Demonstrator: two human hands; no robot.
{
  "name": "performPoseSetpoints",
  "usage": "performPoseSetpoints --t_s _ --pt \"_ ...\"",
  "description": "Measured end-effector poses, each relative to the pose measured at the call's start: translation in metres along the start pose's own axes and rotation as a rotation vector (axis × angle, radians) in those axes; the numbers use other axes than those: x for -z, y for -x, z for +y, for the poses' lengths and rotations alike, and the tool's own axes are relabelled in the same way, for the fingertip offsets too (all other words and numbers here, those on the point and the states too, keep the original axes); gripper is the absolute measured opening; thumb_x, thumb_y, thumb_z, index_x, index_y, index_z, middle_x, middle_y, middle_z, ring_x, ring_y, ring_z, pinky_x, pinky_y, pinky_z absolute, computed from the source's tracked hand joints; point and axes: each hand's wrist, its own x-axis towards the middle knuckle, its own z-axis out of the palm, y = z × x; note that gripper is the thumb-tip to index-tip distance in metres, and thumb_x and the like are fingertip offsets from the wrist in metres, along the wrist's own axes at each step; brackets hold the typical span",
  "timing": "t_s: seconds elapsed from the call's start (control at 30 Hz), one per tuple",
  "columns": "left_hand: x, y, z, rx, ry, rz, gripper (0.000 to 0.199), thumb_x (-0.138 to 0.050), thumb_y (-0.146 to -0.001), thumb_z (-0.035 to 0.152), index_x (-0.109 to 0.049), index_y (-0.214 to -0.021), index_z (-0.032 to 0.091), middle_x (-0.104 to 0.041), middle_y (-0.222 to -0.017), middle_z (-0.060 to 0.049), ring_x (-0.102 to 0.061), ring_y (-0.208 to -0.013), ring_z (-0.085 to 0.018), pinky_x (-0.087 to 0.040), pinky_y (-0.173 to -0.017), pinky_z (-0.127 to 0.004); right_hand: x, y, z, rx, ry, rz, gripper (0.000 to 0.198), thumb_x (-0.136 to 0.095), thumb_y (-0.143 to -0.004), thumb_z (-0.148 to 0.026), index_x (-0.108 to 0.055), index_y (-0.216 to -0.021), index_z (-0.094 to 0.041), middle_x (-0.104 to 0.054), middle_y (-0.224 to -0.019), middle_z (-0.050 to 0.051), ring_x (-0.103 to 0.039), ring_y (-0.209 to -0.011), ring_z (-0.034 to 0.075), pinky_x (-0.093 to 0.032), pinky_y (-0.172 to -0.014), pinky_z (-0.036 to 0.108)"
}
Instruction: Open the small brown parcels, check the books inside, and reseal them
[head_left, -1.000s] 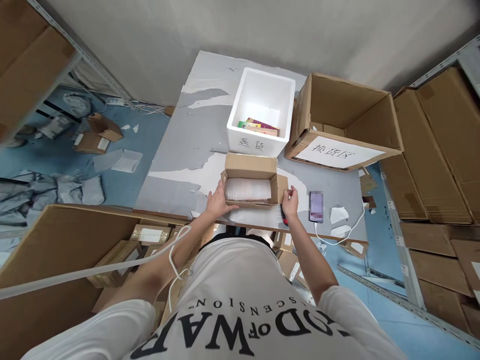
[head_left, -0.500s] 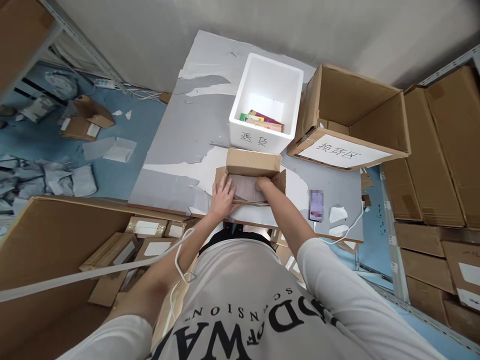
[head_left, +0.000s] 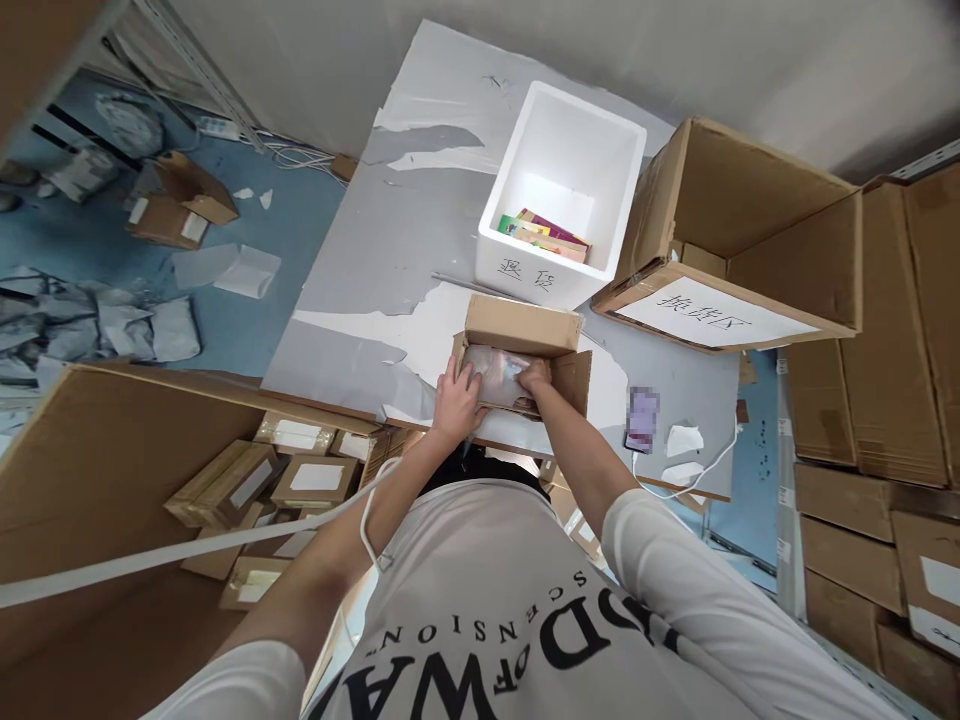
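Observation:
A small open cardboard box [head_left: 525, 328] sits at the near edge of the grey table [head_left: 390, 250]. Inside it lies a whitish plastic-wrapped packet [head_left: 495, 368]. My left hand [head_left: 456, 395] grips the packet's left end inside the box. My right hand [head_left: 535, 378] holds its right end, fingers curled over the wrapping. The packet is partly raised from the box's bottom.
Behind the small box stands a white foam box [head_left: 564, 180] with colourful packets inside. A large labelled carton [head_left: 720, 250] stands at its right. A phone [head_left: 643, 418] on a white cable lies to the right. A big carton of parcels [head_left: 285, 480] is at lower left; flat cartons fill shelves at right.
My right hand left the box's outer flap and went inside onto the packet. My left hand slid from the box's side into it. Both now grasp the packet.

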Motion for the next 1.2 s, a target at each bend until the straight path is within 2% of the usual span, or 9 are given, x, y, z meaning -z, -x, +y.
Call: performPoseSetpoints --t_s 0.2,0.4,0.57,0.63,0.73,0.87,1.0,1.1,1.2 --pt "0.003 -0.003 0.004 0.041 -0.044 -0.022 0.069 -0.068 -0.073 0.041 -0.05 -0.136 0.019 -0.037 -0.151 -0.017 -0.014 -0.145 -0.043 -0.026 -0.109 -0.064 0.032 0.026 0.001 0.007 -0.032 -0.047 0.036 -0.061 -0.081 -0.02 -0.062 -0.116 -0.014 -0.069 -0.113 0.013 -0.065 -0.101 0.025 -0.052 -0.085 0.032" --pt "0.03 -0.001 0.009 0.069 0.125 -0.078 0.086 -0.068 -0.069 0.061 -0.043 -0.141 0.022 -0.026 -0.157 -0.015 -0.013 -0.144 -0.046 -0.019 -0.106 -0.073 0.108 0.087 0.005 0.425 0.031 0.224 0.034 -0.053 -0.087 -0.021 -0.056 -0.121 -0.018 -0.069 -0.11 0.011 -0.062 -0.103 0.027 -0.047 -0.086 0.036" --pt "0.089 -0.007 0.035 0.004 0.305 0.336 0.071 -0.059 -0.082 0.049 -0.038 -0.142 0.019 -0.033 -0.153 -0.016 -0.027 -0.143 -0.034 -0.028 -0.112 -0.055 0.175 0.141 -0.008 0.658 0.095 0.347 0.029 -0.051 -0.088 -0.019 -0.054 -0.117 -0.019 -0.069 -0.099 0.008 -0.062 -0.091 0.024 -0.044 -0.075 0.03" --pt "0.111 -0.013 0.048 -0.15 0.43 0.304 0.065 -0.06 -0.081 0.049 -0.046 -0.136 0.018 -0.052 -0.139 -0.015 -0.047 -0.129 -0.031 -0.04 -0.104 -0.046 0.193 0.158 -0.018 0.741 0.136 0.32 0.025 -0.05 -0.088 -0.018 -0.057 -0.112 -0.021 -0.068 -0.096 0.005 -0.061 -0.087 0.022 -0.042 -0.074 0.029" --pt "0.126 -0.022 0.062 -0.253 0.612 0.102 0.043 -0.056 -0.083 0.052 -0.066 -0.1 0.014 -0.071 -0.093 -0.007 -0.065 -0.089 -0.025 -0.051 -0.08 -0.035 0.208 0.175 -0.027 0.848 0.08 0.283 0.024 -0.049 -0.089 -0.019 -0.058 -0.112 -0.022 -0.067 -0.097 0.002 -0.061 -0.087 0.019 -0.044 -0.078 0.029" --pt "0.117 -0.017 0.062 -0.105 0.987 0.032 0.047 -0.058 -0.079 0.059 -0.065 -0.086 0.012 -0.068 -0.079 -0.004 -0.064 -0.073 -0.02 -0.05 -0.063 -0.028 0.202 0.177 -0.006 0.806 -0.325 0.612 0.031 -0.052 -0.09 -0.032 -0.055 -0.12 -0.021 -0.064 -0.106 0.006 -0.06 -0.098 0.02 -0.047 -0.087 0.036" --pt "0.108 -0.003 0.052 0.065 1.331 -0.035 0.055 -0.067 -0.073 0.059 -0.066 -0.098 0.01 -0.071 -0.086 -0.008 -0.066 -0.078 -0.021 -0.052 -0.07 -0.03 0.157 0.164 0.038 0.53 -0.948 1.088 0.026 -0.049 -0.091 -0.041 -0.057 -0.108 -0.022 -0.064 -0.098 0.005 -0.061 -0.083 0.015 -0.052 -0.079 0.033" --pt "0.105 0.003 0.048 0.134 1.483 -0.084 0.061 -0.071 -0.07 0.059 -0.066 -0.105 0.01 -0.072 -0.09 -0.01 -0.067 -0.083 -0.023 -0.053 -0.076 -0.033 0.119 0.16 0.052 0.43 -1.137 0.828 0.024 -0.064 -0.079 -0.041 -0.059 -0.093 -0.021 -0.064 -0.081 0.001 -0.058 -0.062 0.011 -0.052 -0.063 0.028" --pt "0.101 0.003 0.048 0.166 1.49 -0.066 0.063 -0.074 -0.067 0.06 -0.067 -0.105 0.01 -0.073 -0.092 -0.011 -0.067 -0.085 -0.023 -0.052 -0.078 -0.033 0.101 0.167 0.044 0.467 -1.162 0.501 0.031 -0.075 -0.068 -0.038 -0.063 -0.09 -0.021 -0.067 -0.08 0.001 -0.062 -0.068 0.014 -0.055 -0.067 0.03"
